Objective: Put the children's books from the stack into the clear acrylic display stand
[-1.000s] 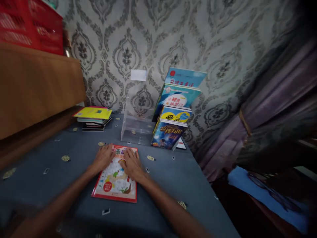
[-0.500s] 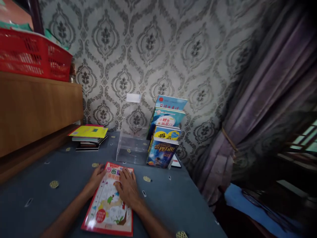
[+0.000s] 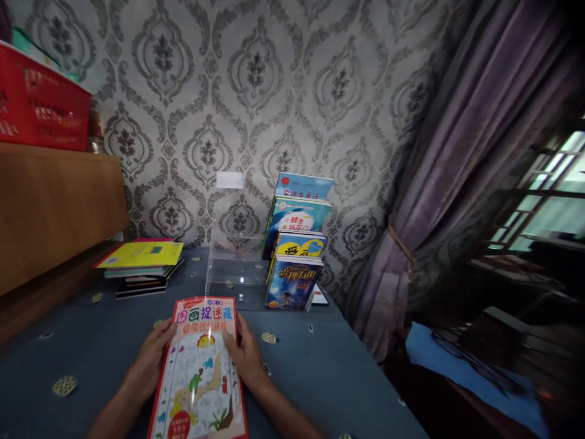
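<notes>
A red-bordered picture book (image 3: 201, 372) with a cartoon cover faces me at the near side of the table. My left hand (image 3: 153, 353) grips its left edge, and my right hand (image 3: 247, 353) grips its right edge with the thumb on the cover. Just beyond it stands a clear acrylic rack (image 3: 237, 268). In the rack's right half several books rise in steps, with a dark blue book (image 3: 295, 283) in front, then a yellow and blue book (image 3: 301, 245), a teal book (image 3: 299, 213) and a light blue book (image 3: 304, 185).
A stack of books with a yellow one (image 3: 146, 254) on top lies at the left by a wooden cabinet (image 3: 59, 207). A red basket (image 3: 46, 103) sits on the cabinet. A purple curtain (image 3: 411, 231) hangs at the right, beyond the table edge. A flat white-screened item (image 3: 319, 295) lies behind the rack.
My right hand has slid from the cover to the book's right edge, uncovering the title. The book now appears gripped on both sides and nearer to me. The view has turned slightly right.
</notes>
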Action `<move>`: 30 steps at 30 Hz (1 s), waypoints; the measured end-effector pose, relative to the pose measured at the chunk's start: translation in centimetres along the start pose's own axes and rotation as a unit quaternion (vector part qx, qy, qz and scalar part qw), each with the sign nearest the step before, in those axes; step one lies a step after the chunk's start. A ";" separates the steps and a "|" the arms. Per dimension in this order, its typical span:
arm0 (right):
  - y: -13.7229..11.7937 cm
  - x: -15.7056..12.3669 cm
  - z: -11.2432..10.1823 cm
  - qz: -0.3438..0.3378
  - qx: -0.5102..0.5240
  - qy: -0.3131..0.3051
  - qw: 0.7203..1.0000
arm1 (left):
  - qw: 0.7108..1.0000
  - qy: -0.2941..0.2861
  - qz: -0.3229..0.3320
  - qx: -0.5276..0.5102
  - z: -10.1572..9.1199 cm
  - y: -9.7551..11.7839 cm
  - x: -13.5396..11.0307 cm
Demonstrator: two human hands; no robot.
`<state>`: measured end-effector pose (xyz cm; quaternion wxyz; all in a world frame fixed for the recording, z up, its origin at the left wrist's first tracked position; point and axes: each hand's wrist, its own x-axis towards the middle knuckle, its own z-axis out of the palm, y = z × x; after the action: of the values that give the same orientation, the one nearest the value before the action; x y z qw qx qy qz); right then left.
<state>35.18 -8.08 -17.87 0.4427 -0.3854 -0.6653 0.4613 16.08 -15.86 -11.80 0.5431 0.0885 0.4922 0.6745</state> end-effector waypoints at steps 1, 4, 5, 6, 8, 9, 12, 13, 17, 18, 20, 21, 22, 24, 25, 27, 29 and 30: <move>-0.2 0.1 0.0 0.016 0.041 -0.022 0.999 | 1.000 0.017 0.008 -0.001 0.0 0.1 -0.1; -1.0 0.4 -0.4 0.046 0.131 -0.108 0.984 | 0.999 0.036 0.024 0.002 0.0 0.1 -0.4; -1.4 0.5 -0.6 0.046 0.143 -0.126 0.981 | 0.999 0.034 0.030 0.005 0.1 0.2 -0.5; -1.7 0.6 -0.9 0.043 0.145 -0.137 0.979 | 0.999 0.038 0.036 0.010 0.2 0.3 -0.6; -2.4 0.9 -1.5 0.034 0.122 -0.148 0.981 | 0.997 0.047 0.048 0.024 0.6 0.7 -0.9; -2.8 1.2 -1.9 0.032 0.105 -0.157 0.981 | 0.997 0.045 0.054 0.033 0.9 1.0 -1.1; -4.4 2.0 -2.8 0.027 0.076 -0.180 0.980 | 0.995 0.030 0.080 0.050 2.2 2.1 -1.7; -5.1 2.3 -3.0 0.021 0.075 -0.181 0.980 | 0.994 0.027 0.095 0.053 2.7 2.5 -1.9; -7.8 2.0 -3.5 -0.034 0.065 -0.145 0.987 | 0.982 0.042 0.168 0.076 4.0 3.5 -2.5; -8.2 1.6 -3.6 -0.053 0.051 -0.126 0.989 | 0.978 0.039 0.185 0.088 4.0 3.6 -2.6; -8.7 0.5 -3.8 -0.083 0.006 -0.082 0.993 | 0.971 0.016 0.209 0.116 3.7 3.4 -2.8; -8.7 -0.1 -3.9 -0.091 -0.020 -0.062 0.994 | 0.969 0.000 0.212 0.128 3.4 3.2 -2.8; -8.6 -0.6 -4.0 -0.094 -0.045 -0.047 0.993 | 0.968 -0.014 0.208 0.138 3.0 3.0 -2.9; -8.3 -1.2 -4.2 -0.095 -0.073 -0.030 0.992 | 0.970 -0.033 0.191 0.150 2.1 2.8 -2.9; -8.2 -1.3 -4.3 -0.095 -0.076 -0.031 0.992 | 0.971 -0.044 0.178 0.154 1.6 2.9 -2.9; -8.3 -1.1 -4.5 -0.090 -0.064 -0.047 0.993 | 0.971 -0.083 0.143 0.171 0.8 3.6 -3.1; -8.6 -0.5 -4.7 -0.069 -0.038 -0.080 0.994 | 0.967 -0.127 0.095 0.198 0.3 4.9 -3.3; -8.7 -0.1 -4.7 -0.051 -0.024 -0.100 0.993 | 0.963 -0.145 0.073 0.215 0.2 5.6 -3.3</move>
<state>38.77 -9.31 -8.67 0.3877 -0.3132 -0.7361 0.4580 13.91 -18.06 -6.04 0.5262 0.3361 0.5337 0.5704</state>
